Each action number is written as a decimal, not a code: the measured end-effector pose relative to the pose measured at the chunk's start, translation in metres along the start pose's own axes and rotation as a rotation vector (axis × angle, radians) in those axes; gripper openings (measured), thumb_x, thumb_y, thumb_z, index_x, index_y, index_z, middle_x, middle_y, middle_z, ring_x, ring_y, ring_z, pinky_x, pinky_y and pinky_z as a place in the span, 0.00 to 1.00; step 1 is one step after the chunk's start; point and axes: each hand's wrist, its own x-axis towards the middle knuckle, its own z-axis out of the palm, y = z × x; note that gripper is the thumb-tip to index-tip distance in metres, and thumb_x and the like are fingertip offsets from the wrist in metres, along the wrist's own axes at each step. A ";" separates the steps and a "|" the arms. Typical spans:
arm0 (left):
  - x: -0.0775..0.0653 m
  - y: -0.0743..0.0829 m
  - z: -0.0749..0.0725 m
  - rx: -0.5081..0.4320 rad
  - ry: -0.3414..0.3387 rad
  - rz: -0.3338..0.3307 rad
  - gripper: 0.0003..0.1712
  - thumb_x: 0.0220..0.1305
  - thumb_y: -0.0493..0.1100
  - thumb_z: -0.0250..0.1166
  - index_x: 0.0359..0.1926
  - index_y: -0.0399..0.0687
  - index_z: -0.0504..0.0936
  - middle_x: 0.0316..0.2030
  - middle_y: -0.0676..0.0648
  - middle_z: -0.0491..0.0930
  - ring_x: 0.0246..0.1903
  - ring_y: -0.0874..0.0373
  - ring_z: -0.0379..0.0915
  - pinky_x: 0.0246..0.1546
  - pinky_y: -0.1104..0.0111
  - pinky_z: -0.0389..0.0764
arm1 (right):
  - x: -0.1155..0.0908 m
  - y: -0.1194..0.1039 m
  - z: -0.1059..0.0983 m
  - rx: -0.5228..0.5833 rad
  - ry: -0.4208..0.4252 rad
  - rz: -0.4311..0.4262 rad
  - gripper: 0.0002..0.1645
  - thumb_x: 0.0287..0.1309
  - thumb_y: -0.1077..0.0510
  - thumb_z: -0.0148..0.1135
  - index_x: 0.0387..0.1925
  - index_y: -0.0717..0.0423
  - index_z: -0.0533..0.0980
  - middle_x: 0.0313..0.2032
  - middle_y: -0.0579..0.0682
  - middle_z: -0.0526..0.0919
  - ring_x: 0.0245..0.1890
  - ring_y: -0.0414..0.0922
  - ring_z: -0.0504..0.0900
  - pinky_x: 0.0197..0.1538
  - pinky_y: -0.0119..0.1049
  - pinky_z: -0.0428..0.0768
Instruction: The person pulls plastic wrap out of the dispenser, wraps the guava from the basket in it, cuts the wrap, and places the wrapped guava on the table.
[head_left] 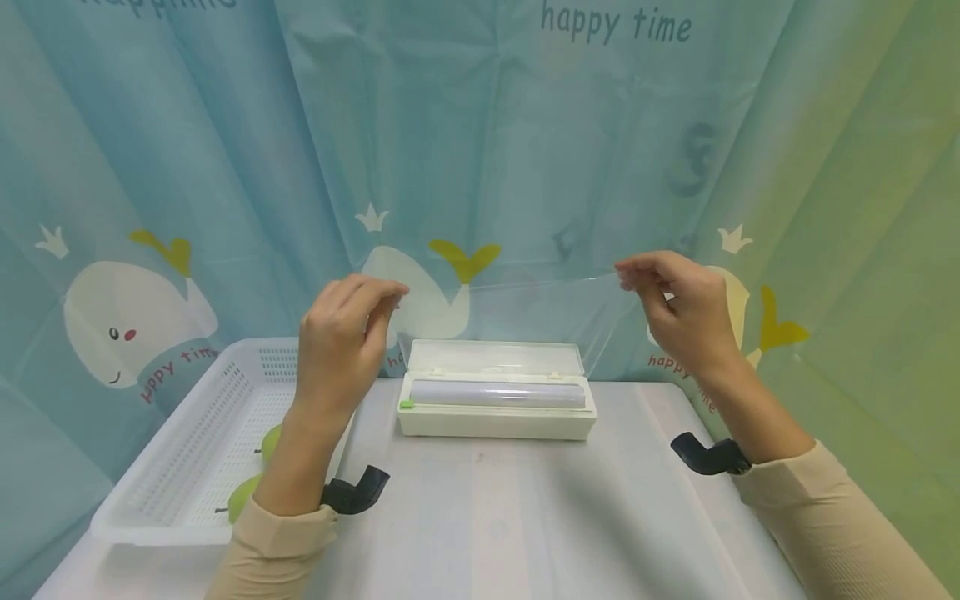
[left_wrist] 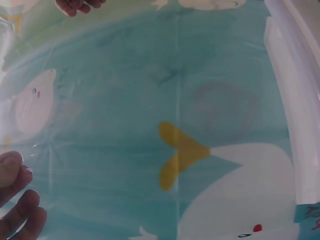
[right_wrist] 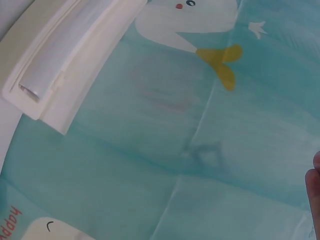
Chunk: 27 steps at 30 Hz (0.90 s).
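A sheet of clear cling film [head_left: 536, 312] stretches up from the white cling film box [head_left: 498, 423], whose lid [head_left: 495, 357] stands raised at the back. The film roll [head_left: 498, 394] lies inside the box. My left hand [head_left: 341, 342] pinches the film's upper left corner between thumb and fingers, above the box's left end. Higher and to the right, my right hand [head_left: 686, 312] pinches the other corner. In the left wrist view the fingers [left_wrist: 22, 212] appear at the lower left. Only a few fingertips [right_wrist: 314, 185] of the right hand show in the right wrist view.
A white plastic basket [head_left: 161, 492] stands on the table's left side, partly behind my left forearm. Green pears [head_left: 243, 497] lie in it. A blue curtain [head_left: 525, 167] with whale prints hangs behind the white table [head_left: 480, 517]. Black wrist mounts [head_left: 356, 490] sit on both wrists.
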 end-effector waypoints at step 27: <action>0.006 0.013 -0.016 -0.022 0.048 0.026 0.06 0.69 0.34 0.63 0.39 0.41 0.87 0.34 0.43 0.85 0.30 0.47 0.74 0.33 0.61 0.73 | 0.009 -0.018 -0.013 0.049 0.043 -0.013 0.12 0.60 0.77 0.58 0.38 0.66 0.84 0.34 0.54 0.88 0.35 0.28 0.82 0.45 0.19 0.79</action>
